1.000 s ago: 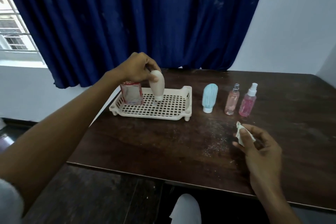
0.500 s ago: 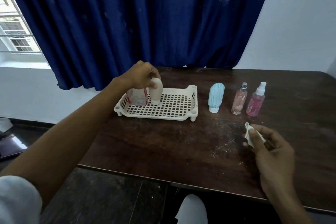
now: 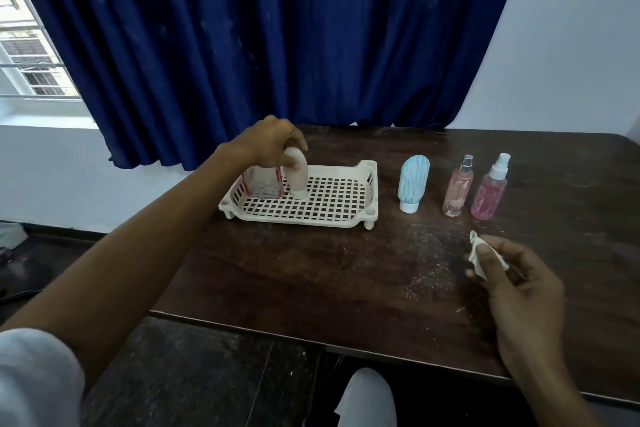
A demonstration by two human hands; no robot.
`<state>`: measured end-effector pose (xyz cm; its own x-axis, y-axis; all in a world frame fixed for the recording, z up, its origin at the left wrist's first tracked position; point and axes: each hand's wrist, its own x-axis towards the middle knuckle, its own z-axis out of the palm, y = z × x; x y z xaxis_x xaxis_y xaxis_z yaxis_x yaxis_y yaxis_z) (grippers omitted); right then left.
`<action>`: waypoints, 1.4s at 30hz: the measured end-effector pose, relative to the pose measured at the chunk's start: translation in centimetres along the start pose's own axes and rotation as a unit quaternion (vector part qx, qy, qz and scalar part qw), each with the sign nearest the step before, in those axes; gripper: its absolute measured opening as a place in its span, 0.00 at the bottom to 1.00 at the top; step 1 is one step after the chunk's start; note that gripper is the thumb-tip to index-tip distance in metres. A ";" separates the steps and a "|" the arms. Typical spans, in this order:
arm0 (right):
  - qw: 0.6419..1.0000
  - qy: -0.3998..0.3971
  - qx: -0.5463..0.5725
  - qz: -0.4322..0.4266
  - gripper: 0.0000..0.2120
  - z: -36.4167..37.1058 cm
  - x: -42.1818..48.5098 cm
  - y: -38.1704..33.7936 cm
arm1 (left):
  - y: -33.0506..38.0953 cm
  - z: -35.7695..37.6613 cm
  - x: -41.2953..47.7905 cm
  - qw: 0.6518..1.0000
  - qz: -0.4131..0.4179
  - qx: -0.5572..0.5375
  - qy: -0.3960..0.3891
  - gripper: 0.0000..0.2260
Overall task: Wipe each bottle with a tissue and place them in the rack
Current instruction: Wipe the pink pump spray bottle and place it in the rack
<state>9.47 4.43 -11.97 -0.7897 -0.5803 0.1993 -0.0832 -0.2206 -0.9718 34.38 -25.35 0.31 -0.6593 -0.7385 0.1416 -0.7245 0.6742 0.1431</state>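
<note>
My left hand [image 3: 268, 144] grips the top of a cream tube bottle [image 3: 298, 177] that stands cap-down in the back left part of the cream perforated rack [image 3: 346, 218]. A clear bottle with red trim [image 3: 263, 182] stands just left of it in the rack. To the right of the rack, on the table, a light blue tube bottle [image 3: 412, 182], a slim pink spray bottle [image 3: 458, 188] and a wider pink spray bottle [image 3: 490, 192] stand in a row. My right hand [image 3: 512, 284] hovers near the front right and pinches a crumpled white tissue [image 3: 479, 255].
The dark wooden table [image 3: 311, 274] carries pale dust specks in front of the spray bottles. A blue curtain [image 3: 259, 45] hangs right behind the table, with a window [image 3: 27, 59] at the left. The table's front edge runs close to my knee [image 3: 367, 395].
My left hand lowered the cream tube bottle from above the rack until its cap rests on the rack floor beside the clear bottle. The right hand kept holding the tissue.
</note>
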 end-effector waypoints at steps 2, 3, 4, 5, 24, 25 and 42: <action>1.000 -0.001 0.005 -0.003 0.07 0.1 0.0 0.0 | 0.0 0.0 -0.1 1.000 0.000 0.005 -0.002 0.16; 1.000 -0.002 0.006 -0.004 0.07 0.1 0.0 0.0 | 0.1 -0.1 -0.1 1.000 0.002 0.009 -0.004 0.16; 1.000 -0.002 0.007 -0.004 0.07 0.0 0.0 0.1 | 0.2 -0.2 -0.1 1.000 0.004 0.014 -0.008 0.16; 1.000 -0.002 0.007 -0.004 0.07 0.0 0.1 0.1 | 0.2 -0.3 0.0 1.000 0.005 0.022 -0.010 0.15; 0.995 0.057 0.076 0.006 0.04 0.6 -0.3 0.6 | 19.8 3.4 2.9 0.941 0.211 -0.168 0.204 0.14; 0.995 0.064 0.078 0.007 0.04 0.5 -0.2 0.5 | 21.4 3.9 3.5 0.941 0.224 -0.158 0.200 0.14; 0.989 0.095 0.111 0.019 0.04 -0.8 0.0 -0.2 | 29.0 7.6 7.9 0.965 0.186 -0.137 0.121 0.14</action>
<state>9.01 5.06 -11.89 -0.8915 -0.4382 0.1150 0.0675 -0.3795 -0.9227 6.64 -11.72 -1.89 -0.7731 -0.4435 0.4535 -0.3443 0.8939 0.2873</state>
